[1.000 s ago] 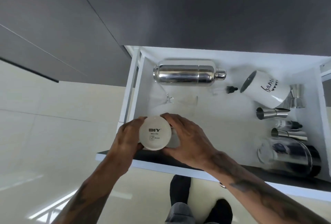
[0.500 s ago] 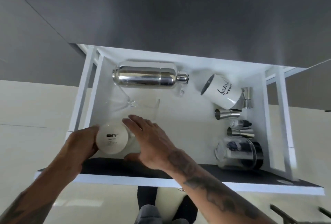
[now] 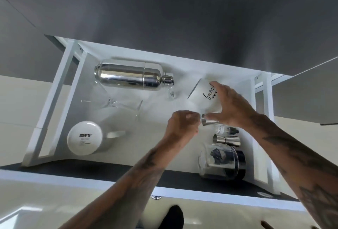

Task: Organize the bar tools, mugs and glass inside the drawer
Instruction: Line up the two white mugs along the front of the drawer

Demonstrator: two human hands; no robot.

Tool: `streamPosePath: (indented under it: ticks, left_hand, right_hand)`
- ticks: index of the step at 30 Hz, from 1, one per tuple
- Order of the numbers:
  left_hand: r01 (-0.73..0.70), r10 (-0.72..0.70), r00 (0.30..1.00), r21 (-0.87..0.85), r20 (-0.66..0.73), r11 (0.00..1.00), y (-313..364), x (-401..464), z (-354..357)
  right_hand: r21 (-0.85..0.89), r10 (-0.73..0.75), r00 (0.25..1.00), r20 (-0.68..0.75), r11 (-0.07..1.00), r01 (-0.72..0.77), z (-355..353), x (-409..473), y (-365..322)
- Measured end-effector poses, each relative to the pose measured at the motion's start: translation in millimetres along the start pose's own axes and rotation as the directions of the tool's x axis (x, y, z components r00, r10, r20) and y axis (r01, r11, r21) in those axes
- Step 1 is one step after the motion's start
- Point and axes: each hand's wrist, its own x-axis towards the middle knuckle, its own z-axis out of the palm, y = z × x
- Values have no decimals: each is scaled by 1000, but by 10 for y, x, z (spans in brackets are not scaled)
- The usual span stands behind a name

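Observation:
In the open white drawer (image 3: 54,98), my right hand (image 3: 232,107) grips the tilted white mug with black script (image 3: 203,96) at the back right, fingers over its top and thumb beneath. My left hand (image 3: 182,126) is curled, fingertips pinching the open end of a steel jigger (image 3: 209,121) just below that mug. A white mug marked DIY (image 3: 84,138) stands upside down at the front left, free of both hands. A steel shaker (image 3: 131,78) lies along the back. A clear stemmed glass (image 3: 118,105) lies on its side in front of it.
A second jigger (image 3: 226,140), a small dark-capped bottle (image 3: 223,129) and a glass jar (image 3: 219,162) crowd the right side. A tiny clear bottle (image 3: 172,96) lies by the shaker's cap. The dark cabinet front overhangs the drawer's back. My feet show below.
Both hands let go of the DIY mug, left upside down at the front left, and moved right; my right hand took hold of the script mug and my left reached the jigger.

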Motion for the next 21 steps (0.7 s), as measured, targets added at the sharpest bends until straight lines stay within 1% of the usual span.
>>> streamPosePath:
  ticks: [4,6,8,9,11,13,15,17,19,20,21]
  left_hand:
    - [17,-20,997,-41,-73,999,-104,323,228]
    - [3,-6,995,-38,-96,999,-101,348,296]
    - [-11,3,995,-81,-97,997,-31,261,338]
    - [-10,-2,996,-143,-85,990,16,187,338]
    - [13,-29,999,-361,-38,933,101,-12,288]
    - [80,-56,997,-590,58,804,135,-259,169]
    - [149,-89,989,-726,121,671,126,-484,8]
    - [190,-117,982,-818,150,543,56,-648,-144]
    - [266,-189,960,-890,208,371,-8,-774,-290]
    - [312,-222,941,-912,256,266,-57,-808,-364]
    - [348,-237,923,-919,302,184,-94,-840,-437]
  right_hand:
    - [107,2,999,-54,994,4,24,27,0]
    - [107,-4,997,-78,994,12,-51,-19,14]
    - [85,-11,990,-138,996,23,-167,-123,-65]
    - [88,-2,985,-175,996,18,-243,-197,-131]
    - [108,14,974,-226,994,11,-414,-379,-295]
    - [73,-52,972,-230,995,71,-567,-575,-499]
    - [27,-144,975,-167,988,151,-642,-745,-736]
    - [5,-255,957,-135,966,258,-610,-859,-996]
    - [49,-336,928,-158,936,347,-471,-946,-1206]
    - [97,-335,925,-178,930,355,-374,-980,-1282]
    - [169,-296,933,-204,928,332,-282,-1013,-1349]
